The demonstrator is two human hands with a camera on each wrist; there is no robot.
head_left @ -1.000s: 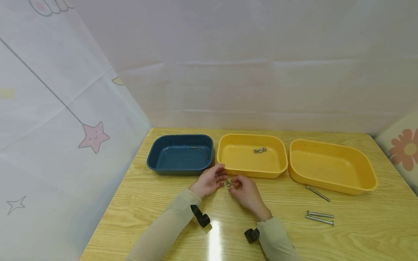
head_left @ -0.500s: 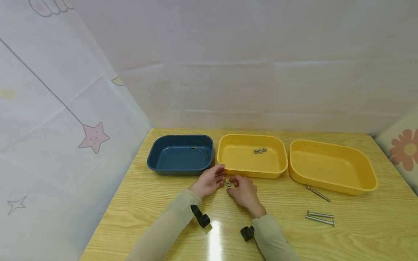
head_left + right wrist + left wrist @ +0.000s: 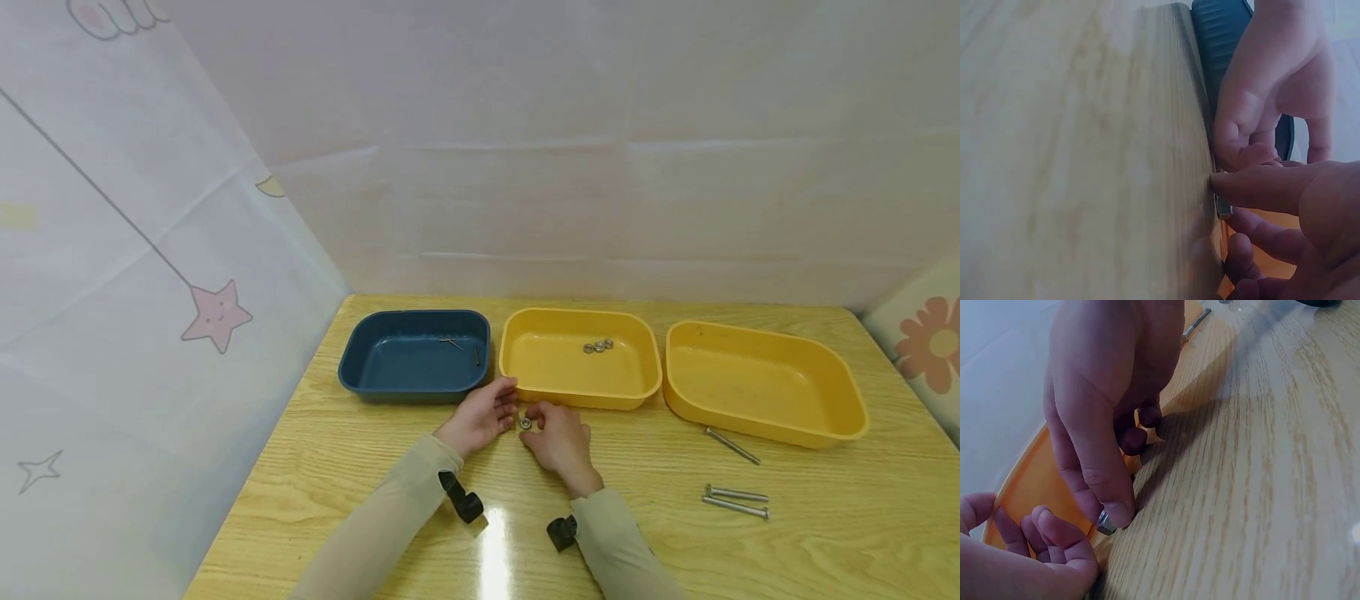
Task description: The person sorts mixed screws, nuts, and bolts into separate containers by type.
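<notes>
A small metal hex nut (image 3: 526,423) is at the table surface in front of the middle yellow tray (image 3: 577,400). My right hand (image 3: 562,442) pinches it between thumb and index finger, seen closely in the left wrist view, where part of the nut (image 3: 1105,525) shows beside the thumb tip. The right wrist view shows the nut (image 3: 1224,208) edge-on below the thumb. My left hand (image 3: 482,421) rests just left of the nut with loosely bent fingers, holding nothing. Its upper fingers are by the yellow tray's near left corner.
Three nuts (image 3: 599,347) lie inside the middle tray. The blue tray (image 3: 408,395) on the left contains thin screws (image 3: 452,342). At right stands another yellow tray (image 3: 757,425), with one bolt (image 3: 732,446) before it and two more bolts (image 3: 737,506) nearer me.
My right hand and wrist have shifted slightly left, with the thumb and index finger now around the nut. The left hand, nut and trays look unmoved.
</notes>
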